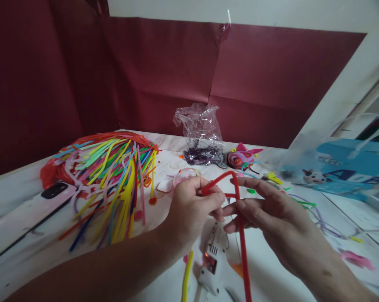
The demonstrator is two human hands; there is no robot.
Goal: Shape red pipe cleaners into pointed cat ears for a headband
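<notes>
A red pipe cleaner (243, 251) is bent into a narrow triangle at its upper end, and its long tail hangs down towards the table's front. My left hand (192, 205) pinches the bent part between thumb and fingers. On the straight length, the thumb and fingers of my right hand (268, 214) close around it, with the index finger stretched near the top bend. Below my hands lies a white device (211, 264) with vent slots and a glowing red display; its kind is partly hidden. A yellow pipe cleaner (187, 277) lies left of it.
A red bag (54, 174) spills many coloured pipe cleaners (123, 184) at the left, beside a pink phone (48, 205). Behind my hands are a clear plastic bag (202, 134) with dark contents and a pink figure (241, 156). A blue printed bag (349, 167) stands right.
</notes>
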